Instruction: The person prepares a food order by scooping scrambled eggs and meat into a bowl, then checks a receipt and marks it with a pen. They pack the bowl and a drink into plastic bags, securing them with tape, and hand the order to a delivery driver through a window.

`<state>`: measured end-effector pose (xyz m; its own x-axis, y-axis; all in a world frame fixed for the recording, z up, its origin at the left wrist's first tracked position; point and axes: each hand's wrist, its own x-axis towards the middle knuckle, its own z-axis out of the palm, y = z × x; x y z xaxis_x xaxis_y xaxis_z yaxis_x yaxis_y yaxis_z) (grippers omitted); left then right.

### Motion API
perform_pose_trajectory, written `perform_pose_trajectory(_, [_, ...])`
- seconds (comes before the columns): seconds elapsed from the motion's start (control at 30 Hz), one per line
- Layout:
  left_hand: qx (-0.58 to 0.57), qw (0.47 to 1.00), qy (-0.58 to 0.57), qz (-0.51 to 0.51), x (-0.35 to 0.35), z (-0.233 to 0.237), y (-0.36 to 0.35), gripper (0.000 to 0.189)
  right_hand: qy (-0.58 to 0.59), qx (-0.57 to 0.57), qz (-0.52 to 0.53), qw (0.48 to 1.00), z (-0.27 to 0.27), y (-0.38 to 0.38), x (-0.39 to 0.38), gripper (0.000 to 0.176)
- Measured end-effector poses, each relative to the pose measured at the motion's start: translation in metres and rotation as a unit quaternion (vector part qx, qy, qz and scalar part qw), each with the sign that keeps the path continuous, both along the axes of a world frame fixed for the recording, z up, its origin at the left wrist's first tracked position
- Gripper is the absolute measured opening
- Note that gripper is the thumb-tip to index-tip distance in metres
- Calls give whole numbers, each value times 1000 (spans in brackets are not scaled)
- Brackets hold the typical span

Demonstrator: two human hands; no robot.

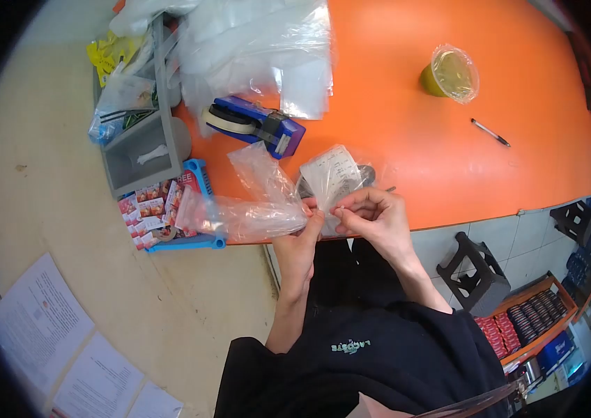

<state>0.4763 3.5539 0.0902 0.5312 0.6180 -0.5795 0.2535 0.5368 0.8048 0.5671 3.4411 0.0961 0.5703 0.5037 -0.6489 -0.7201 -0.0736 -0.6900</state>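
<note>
A clear plastic bag (247,217) is gathered at its neck between my two hands, close to the table's front edge. My left hand (297,249) pinches the gathered plastic, and the loose ends spread out to the left. On the other side of the neck, my right hand (377,221) has thumb and forefinger closed on the bag. A white printed receipt (335,169) shows through the filled part of the bag. Something dark and rounded lies under or behind the receipt; I cannot make out what it is.
Beyond my hands on the orange table (393,146) are a blue tape dispenser (257,125), stacked plastic bags (254,56), a sealed green cup (451,74) and a pen (490,132). A grey organizer (143,167) and blue basket (201,242) stand left. A dark stool (473,275) is right.
</note>
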Motion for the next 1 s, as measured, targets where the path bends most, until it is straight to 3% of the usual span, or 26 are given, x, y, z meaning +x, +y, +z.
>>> perform_pose_trajectory(0.13, [50,998,-27,5,-5,-14,-3,16,-20,-32,35,999,1,7,2,14])
perform_pose_trajectory(0.23, [121,991,5,-53,-6,-9,-5,15,-159,-52,38,985,-6,10,-4,15])
perform_pose_trajectory(0.33, [101,994,2,-42,-5,-5,-6,15,-237,-39,70,968,-6,9,-1,15])
perform_pose_trajectory(0.63, [145,987,-3,-75,-3,-4,-3,14,-254,-48,61,964,-5,11,-1,15])
perform_pose_trajectory(0.73, [196,977,3,-81,-7,-10,-5,18,-377,-113,147,908,5,12,5,14])
perform_pose_trajectory(0.8, [242,966,-6,-94,-11,-17,-5,18,-417,-103,151,890,14,14,5,12])
perform_pose_trajectory(0.9, [330,932,7,-151,-4,-4,1,36,-501,-125,166,840,6,10,11,9])
perform_pose_trajectory(0.97, [293,945,-22,-146,-8,-9,4,38,-517,-106,222,820,8,9,25,8])
perform_pose_trajectory(1.0, [422,888,-7,-184,-12,-16,3,40,-520,-104,268,804,9,5,30,8])
